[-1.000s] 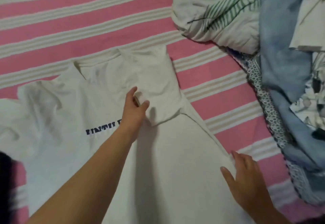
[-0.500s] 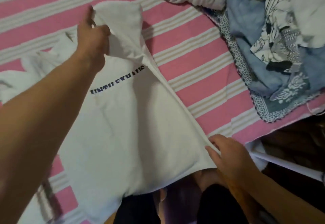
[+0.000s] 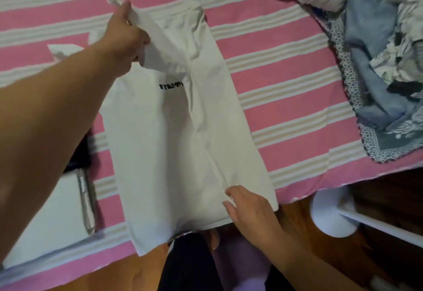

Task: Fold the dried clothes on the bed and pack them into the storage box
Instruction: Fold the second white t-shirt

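The white cotton T-shirt with a short line of black lettering is spread on the pink bed sheet with cream stripes, its long axis running straight away from the person, the hem overhanging the near edge of the bed. Nearest, the right hand is laid at the hem, its fingers loosely curled on the end of a lengthwise fold line; whether the cloth is pinched or only pressed cannot be told. Farther off, the left hand is closed on the bunched sleeve and shoulder cloth, which is lifted clear of the sheet. The 2 hands thus sit at opposite ends of the long axis, the right one nearer. By judgement, a lengthwise fold is under way. Beyond, at the far right, a heap of blue and patterned unfolded clothes is seen.
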Demonstrator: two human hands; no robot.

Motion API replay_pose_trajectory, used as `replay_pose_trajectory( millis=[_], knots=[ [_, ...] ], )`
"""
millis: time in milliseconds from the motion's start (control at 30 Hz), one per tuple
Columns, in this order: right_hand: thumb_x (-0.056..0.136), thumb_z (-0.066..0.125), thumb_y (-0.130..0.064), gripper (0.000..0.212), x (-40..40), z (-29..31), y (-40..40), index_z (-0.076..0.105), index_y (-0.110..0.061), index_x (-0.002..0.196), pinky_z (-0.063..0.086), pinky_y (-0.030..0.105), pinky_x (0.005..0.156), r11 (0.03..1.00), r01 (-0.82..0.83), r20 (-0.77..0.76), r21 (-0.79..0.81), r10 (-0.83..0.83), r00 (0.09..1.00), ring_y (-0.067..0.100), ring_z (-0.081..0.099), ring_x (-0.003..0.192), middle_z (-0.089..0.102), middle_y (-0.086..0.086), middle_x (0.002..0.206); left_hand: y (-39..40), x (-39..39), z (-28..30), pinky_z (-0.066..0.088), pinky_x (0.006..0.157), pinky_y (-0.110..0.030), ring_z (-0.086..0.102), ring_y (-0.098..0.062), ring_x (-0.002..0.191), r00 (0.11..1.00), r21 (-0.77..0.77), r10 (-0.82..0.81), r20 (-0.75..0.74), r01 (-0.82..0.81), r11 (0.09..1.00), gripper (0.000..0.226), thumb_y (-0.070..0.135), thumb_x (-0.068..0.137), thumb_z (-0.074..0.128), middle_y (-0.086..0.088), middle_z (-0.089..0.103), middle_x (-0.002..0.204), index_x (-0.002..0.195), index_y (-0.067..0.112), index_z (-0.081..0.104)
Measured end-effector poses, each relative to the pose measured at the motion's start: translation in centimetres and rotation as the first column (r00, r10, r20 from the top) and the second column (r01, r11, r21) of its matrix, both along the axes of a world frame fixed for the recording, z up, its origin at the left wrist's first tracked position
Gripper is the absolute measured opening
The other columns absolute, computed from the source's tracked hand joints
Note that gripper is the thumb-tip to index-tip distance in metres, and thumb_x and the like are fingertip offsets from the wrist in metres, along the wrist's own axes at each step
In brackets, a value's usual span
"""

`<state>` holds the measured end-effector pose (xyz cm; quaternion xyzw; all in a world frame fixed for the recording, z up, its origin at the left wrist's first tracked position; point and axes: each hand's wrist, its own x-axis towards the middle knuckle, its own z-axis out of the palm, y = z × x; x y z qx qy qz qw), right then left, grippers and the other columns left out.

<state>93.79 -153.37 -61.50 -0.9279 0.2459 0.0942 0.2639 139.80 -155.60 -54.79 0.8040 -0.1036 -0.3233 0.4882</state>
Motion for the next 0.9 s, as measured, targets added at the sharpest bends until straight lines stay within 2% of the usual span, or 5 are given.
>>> replay_pose_trajectory(
  millis=[133,333,567,633,900],
  knots=[
    [0.101,0.040,-0.049,0.039,-0.9,0.1,-0.3,0.061,-0.021,0.119,0.048,0.038,0.085,0.968,-0.195,-0.267,0.156,0.232,0.936,0.022,0.060,0.102,0.063,0.000,0.109,6.7,-7.1,-2.2,0.051,0.094,-0.037,0.053,-0.036,0.125,0.987,0.517,0.032,0.157,-0.110,0.849,0.066,0.015,0.092,0.054,-0.017,0.033,0.153,0.154,0.019,0.032],
    [0.094,0.054,-0.020,0.009,-6.6,-1.4,-7.6,0.059,-0.014,0.097,0.042,0.034,0.073,0.841,0.541,-0.397,-0.019,-0.503,0.768,0.027,0.058,0.090,0.059,0.003,0.099,14.4,-28.9,-8.2,0.057,0.081,-0.045,0.067,-0.028,0.078,0.848,0.400,0.236,-0.474,-0.031,0.916,0.015,0.023,0.093,0.066,-0.018,0.074,0.091,0.096,0.009,0.069],
    [0.091,0.072,-0.016,0.021,-8.5,-2.7,-8.6,0.059,-0.012,0.107,0.049,0.012,0.070,0.496,0.780,-0.439,0.382,-0.645,0.625,0.011,0.063,0.080,0.066,-0.002,0.089,11.4,-38.2,-11.0,0.044,0.075,-0.034,0.059,-0.027,0.082,0.957,0.499,0.094,-0.276,0.059,0.865,0.022,0.032,0.089,0.071,-0.001,0.062,0.079,0.079,0.018,0.057],
    [0.091,0.073,-0.021,0.021,-8.4,-3.5,-8.1,0.062,-0.008,0.102,0.055,0.027,0.079,0.431,0.787,-0.467,0.442,-0.638,0.612,0.020,0.068,0.083,0.071,0.008,0.089,11.8,-39.5,-10.8,0.034,0.066,-0.034,0.051,-0.027,0.073,0.962,0.531,-0.005,-0.273,0.155,0.833,0.035,0.029,0.090,0.070,-0.002,0.051,0.067,0.067,0.017,0.047],
    [0.097,0.061,-0.014,0.017,-8.7,-3.0,-9.1,0.069,-0.004,0.085,0.039,0.030,0.064,0.628,0.709,-0.470,0.321,-0.544,0.695,0.022,0.060,0.078,0.071,0.013,0.088,12.8,-42.7,-10.6,0.040,0.061,-0.030,0.041,-0.020,0.057,0.941,0.554,0.079,-0.329,0.125,0.823,0.046,0.032,0.092,0.069,0.002,0.040,0.056,0.062,0.017,0.037]
  ],
)
